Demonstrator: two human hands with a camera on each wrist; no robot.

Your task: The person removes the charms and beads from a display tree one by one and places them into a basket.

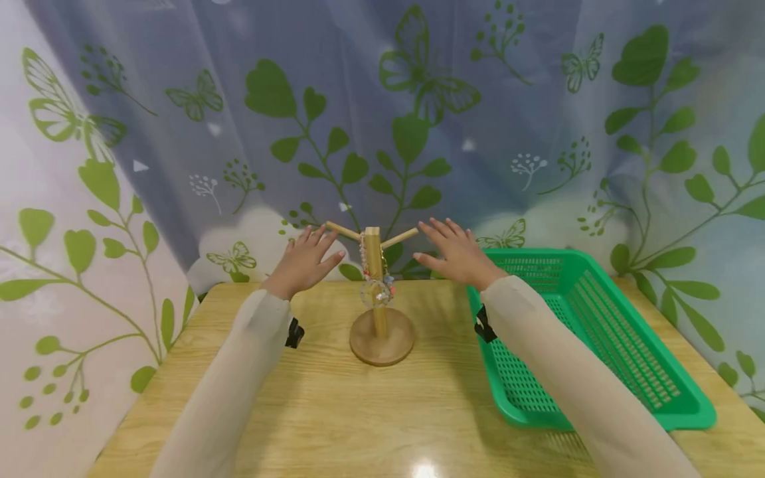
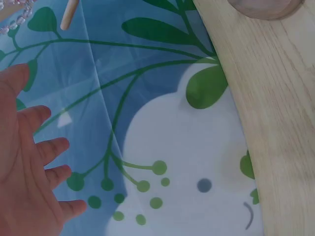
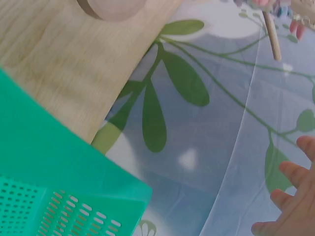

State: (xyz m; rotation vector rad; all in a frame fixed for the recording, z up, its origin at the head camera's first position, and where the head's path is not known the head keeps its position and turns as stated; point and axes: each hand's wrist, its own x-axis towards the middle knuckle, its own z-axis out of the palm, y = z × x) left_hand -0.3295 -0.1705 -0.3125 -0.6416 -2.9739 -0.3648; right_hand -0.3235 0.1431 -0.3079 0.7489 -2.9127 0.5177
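Note:
A wooden jewelry stand with a round base stands upright mid-table, its two pegs slanting outward. Beaded bracelets hang from it, close to the post. My left hand, fingers spread, is held in the air beside the left peg. On the other side my right hand hovers near the tip of the right peg, fingers likewise spread. Neither hand holds anything. In the left wrist view a peg and clear beads show at the top.
A green plastic basket with slotted walls sits on the right of the wooden table, under my right forearm. Behind the table's far edge hangs a curtain printed with leaves and butterflies.

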